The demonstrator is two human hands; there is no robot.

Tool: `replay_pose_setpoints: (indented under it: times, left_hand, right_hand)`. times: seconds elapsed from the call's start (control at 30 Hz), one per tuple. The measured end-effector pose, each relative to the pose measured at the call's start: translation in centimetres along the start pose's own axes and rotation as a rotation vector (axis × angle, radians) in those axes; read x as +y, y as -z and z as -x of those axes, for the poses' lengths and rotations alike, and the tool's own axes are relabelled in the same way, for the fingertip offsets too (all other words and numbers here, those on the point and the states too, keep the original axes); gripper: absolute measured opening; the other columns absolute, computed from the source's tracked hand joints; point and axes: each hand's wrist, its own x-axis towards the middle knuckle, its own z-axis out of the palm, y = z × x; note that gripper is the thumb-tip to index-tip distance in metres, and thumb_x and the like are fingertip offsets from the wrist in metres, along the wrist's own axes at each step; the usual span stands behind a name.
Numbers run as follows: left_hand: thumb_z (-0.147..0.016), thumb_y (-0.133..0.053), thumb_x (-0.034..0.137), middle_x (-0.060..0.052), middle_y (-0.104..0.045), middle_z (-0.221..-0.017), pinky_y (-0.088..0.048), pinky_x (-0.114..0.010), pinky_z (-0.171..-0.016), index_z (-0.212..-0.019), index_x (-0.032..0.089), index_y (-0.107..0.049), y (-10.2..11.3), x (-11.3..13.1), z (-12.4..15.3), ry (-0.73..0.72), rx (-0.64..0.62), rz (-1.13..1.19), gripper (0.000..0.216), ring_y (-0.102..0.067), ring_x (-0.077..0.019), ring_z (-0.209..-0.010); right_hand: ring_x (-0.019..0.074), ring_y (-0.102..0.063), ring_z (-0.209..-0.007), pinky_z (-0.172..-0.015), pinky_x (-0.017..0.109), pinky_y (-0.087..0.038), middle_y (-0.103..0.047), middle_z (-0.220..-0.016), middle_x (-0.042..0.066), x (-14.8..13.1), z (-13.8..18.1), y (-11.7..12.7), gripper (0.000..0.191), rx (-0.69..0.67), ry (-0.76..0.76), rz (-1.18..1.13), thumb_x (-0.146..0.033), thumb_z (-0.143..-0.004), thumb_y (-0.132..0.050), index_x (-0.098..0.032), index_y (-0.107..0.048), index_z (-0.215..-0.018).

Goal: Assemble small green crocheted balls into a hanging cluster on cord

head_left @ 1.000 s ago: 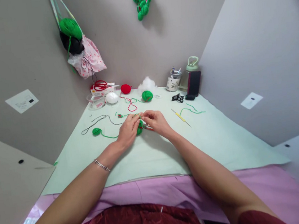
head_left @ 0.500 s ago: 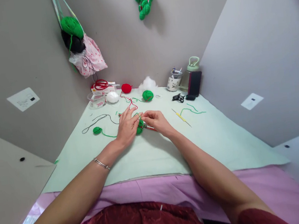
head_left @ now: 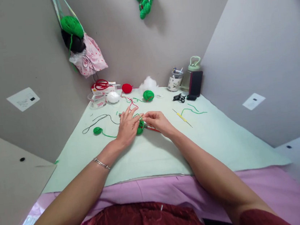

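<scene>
At the middle of the table a small green crocheted piece lies under and between my hands. My left hand rests over its left side, fingers pressed together, thumb side against the piece. Just right of it, my right hand pinches the green yarn that rises from the piece between the fingertips. Beneath my right hand lies a red, thin-handled tool, partly covered, so its kind is unclear. A small green yarn ball sits left of my left hand, with a strand running toward that hand.
A yellow-handled crochet hook lies at right beside green strands. Farther back stand a red yarn ball, a green yarn ball, white stuffing, scissors, a clear tub, a pen cup and a phone.
Both hands keep almost the same place and grip. My right hand has shifted very slightly, and a bit more of the red tool shows under it.
</scene>
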Motion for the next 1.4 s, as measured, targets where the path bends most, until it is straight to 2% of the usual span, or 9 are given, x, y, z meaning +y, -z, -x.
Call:
replay_pose_setpoints:
  times: [0.1, 0.2, 0.3, 0.43, 0.53, 0.7, 0.93, 1.03, 1.4]
  left_hand:
    - [-0.097, -0.034, 0.022, -0.009, -0.042, -0.156, -0.015, -0.058, -0.121, -0.125, 0.022, -0.066, 0.0, 0.0, 0.0, -0.009, 0.003, -0.003, 0.042, -0.020, -0.0278, -0.152]
    - [-0.097, -0.034, 0.022, -0.007, -0.043, -0.155, -0.015, -0.059, -0.121, -0.118, 0.023, -0.068, 0.1, 0.1, 0.0, -0.014, 0.001, -0.004, 0.041, -0.020, -0.0278, -0.152]
    - [-0.096, -0.035, 0.021, -0.007, -0.043, -0.155, -0.016, -0.060, -0.121, -0.120, 0.024, -0.067, 0.1, 0.1, 0.0, -0.014, 0.004, -0.004, 0.041, -0.021, -0.0280, -0.152]
    - [-0.096, -0.036, 0.019, -0.007, -0.044, -0.155, -0.015, -0.059, -0.121, -0.119, 0.024, -0.069, 0.2, 0.1, 0.0, -0.019, -0.013, 0.008, 0.041, -0.020, -0.0283, -0.152]
    - [-0.095, -0.039, 0.022, -0.006, -0.048, -0.152, -0.015, -0.058, -0.122, -0.121, 0.024, -0.069, 0.4, -0.2, -0.2, -0.014, 0.012, 0.074, 0.039, -0.023, -0.0278, -0.151]
    - [-0.089, -0.055, 0.028, -0.005, -0.062, -0.138, -0.023, -0.051, -0.121, -0.104, 0.024, -0.076, 1.1, -0.4, -0.6, 0.160, 0.096, 0.371, 0.026, -0.035, -0.0265, -0.145]
    - [-0.076, -0.072, 0.039, -0.009, -0.069, -0.122, -0.039, -0.041, -0.110, -0.087, 0.019, -0.073, 1.0, -1.1, -0.9, 0.406, 0.111, 0.766, 0.023, -0.061, -0.0260, -0.120]
    - [-0.074, -0.074, 0.042, -0.010, -0.070, -0.121, -0.043, -0.041, -0.104, -0.086, 0.019, -0.071, 0.7, -1.5, -0.9, 0.435, 0.093, 0.829, 0.026, -0.062, -0.0266, -0.117]
    - [-0.073, -0.074, 0.038, -0.011, -0.068, -0.124, -0.043, -0.039, -0.101, -0.085, 0.018, -0.071, 0.9, -1.0, -0.8, 0.461, 0.084, 0.917, 0.024, -0.061, -0.0246, -0.116]
  right_hand:
    - [0.0069, -0.033, -0.047, -0.047, 0.024, -0.023, -0.046, -0.051, -0.007, 0.0, -0.1, 0.0, 0.028, 0.040, -0.005, -0.019, -0.042, -0.068, -0.070, -0.016, -0.061, -0.073]
    - [0.0068, -0.034, -0.047, -0.048, 0.024, -0.023, -0.047, -0.051, -0.007, 0.0, 0.0, -0.1, 0.027, -0.011, -0.016, -0.021, -0.041, -0.068, -0.070, -0.016, -0.062, -0.073]
    - [0.0064, -0.033, -0.047, -0.048, 0.023, -0.023, -0.046, -0.051, -0.007, -0.2, 0.1, -0.1, 0.026, 0.036, -0.007, -0.030, -0.040, -0.068, -0.070, -0.016, -0.060, -0.072]
    - [0.0063, -0.032, -0.046, -0.048, 0.023, -0.024, -0.047, -0.051, -0.007, -0.4, 0.3, -0.1, 0.026, -0.030, -0.042, -0.015, -0.039, -0.069, -0.071, -0.016, -0.060, -0.072]
    - [0.0071, -0.033, -0.047, -0.048, 0.024, -0.025, -0.047, -0.052, -0.007, -0.4, 0.3, -0.2, 0.026, 0.035, 0.006, -0.011, -0.041, -0.071, -0.070, -0.017, -0.061, -0.073]
    - [0.0094, -0.039, -0.052, -0.052, 0.025, -0.031, -0.050, -0.055, -0.005, 0.2, 0.0, -0.3, 0.024, 0.136, 0.122, 0.095, -0.039, -0.075, -0.066, -0.016, -0.065, -0.077]
    - [0.0110, -0.043, -0.054, -0.051, 0.024, -0.036, -0.050, -0.057, -0.004, 0.5, 0.3, -0.9, 0.024, 0.134, 0.110, 0.166, -0.040, -0.076, -0.064, -0.017, -0.067, -0.080]
    - [0.0116, -0.045, -0.056, -0.051, 0.024, -0.037, -0.050, -0.059, -0.003, 0.7, 0.4, -1.1, 0.024, 0.119, 0.107, 0.189, -0.040, -0.077, -0.064, -0.018, -0.068, -0.084]
    - [0.0117, -0.045, -0.056, -0.052, 0.024, -0.039, -0.051, -0.060, -0.003, 0.9, 0.4, -1.1, 0.025, 0.122, 0.124, 0.234, -0.042, -0.079, -0.062, -0.018, -0.068, -0.085]
